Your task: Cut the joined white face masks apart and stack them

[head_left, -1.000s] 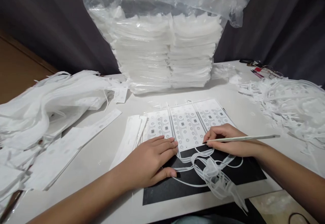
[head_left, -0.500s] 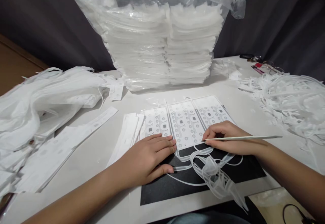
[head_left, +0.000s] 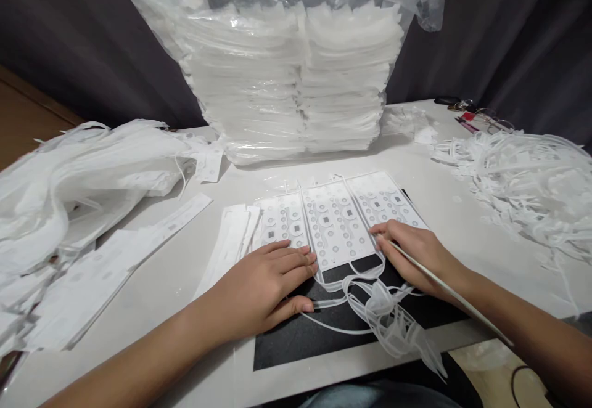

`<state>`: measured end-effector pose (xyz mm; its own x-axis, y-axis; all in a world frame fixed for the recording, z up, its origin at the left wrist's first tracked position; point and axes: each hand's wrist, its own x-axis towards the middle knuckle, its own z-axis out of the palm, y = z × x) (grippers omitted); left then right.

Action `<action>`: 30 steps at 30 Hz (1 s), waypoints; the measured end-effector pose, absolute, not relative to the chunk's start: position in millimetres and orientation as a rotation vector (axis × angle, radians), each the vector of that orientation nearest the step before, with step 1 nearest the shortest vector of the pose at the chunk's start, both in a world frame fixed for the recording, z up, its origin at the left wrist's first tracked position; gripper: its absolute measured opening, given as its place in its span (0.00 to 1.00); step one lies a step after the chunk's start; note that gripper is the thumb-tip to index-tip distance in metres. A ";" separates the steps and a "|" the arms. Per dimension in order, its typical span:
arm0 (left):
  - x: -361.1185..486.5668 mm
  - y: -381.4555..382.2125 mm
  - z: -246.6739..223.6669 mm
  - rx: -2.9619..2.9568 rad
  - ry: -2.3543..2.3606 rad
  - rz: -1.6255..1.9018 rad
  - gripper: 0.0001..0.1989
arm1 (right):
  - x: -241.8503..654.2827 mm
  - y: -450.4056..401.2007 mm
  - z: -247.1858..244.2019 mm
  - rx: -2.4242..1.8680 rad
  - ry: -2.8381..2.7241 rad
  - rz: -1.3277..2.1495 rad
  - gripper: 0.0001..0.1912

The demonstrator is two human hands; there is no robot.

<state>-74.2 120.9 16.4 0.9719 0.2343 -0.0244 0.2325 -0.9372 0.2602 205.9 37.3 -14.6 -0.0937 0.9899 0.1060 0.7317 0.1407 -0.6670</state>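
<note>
i hold a thin pale stick [head_left: 444, 285] aslant. before me lies a flat white sheet [head_left: 340, 230] in three grey-dotted panels.

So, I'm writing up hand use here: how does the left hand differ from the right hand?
The left hand lies palm down, partly on the printed sheet; the right hand holds a thin stick. The left hand is spread, thumb apart; the right hand is curled in. Both are bare and at the printed sheet.

The place looks like a small workshop, its white table [head_left: 166, 278] holding bagged white sheets [head_left: 250, 87] and heaped strips [head_left: 531, 192].
</note>
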 end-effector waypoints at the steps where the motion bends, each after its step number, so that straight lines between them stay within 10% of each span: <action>1: -74.5 120.5 17.3 2.864 0.346 0.006 0.19 | 209.1 39.3 -13.1 -1.685 -1.819 0.618 0.08; 12: -75.3 127.3 19.2 2.974 0.422 0.140 0.12 | 239.5 27.0 7.8 -1.521 -1.728 1.373 0.09; 30: -29.4 93.2 -3.3 2.955 0.447 0.252 0.25 | 212.1 59.8 -5.2 -1.162 -2.104 1.140 0.07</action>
<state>-29.4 93.2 -3.3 0.9419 0.3038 0.1436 0.2800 -0.9458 0.1644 212.1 59.8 -5.2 -0.5265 0.8501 0.0126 0.4535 0.2934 -0.8416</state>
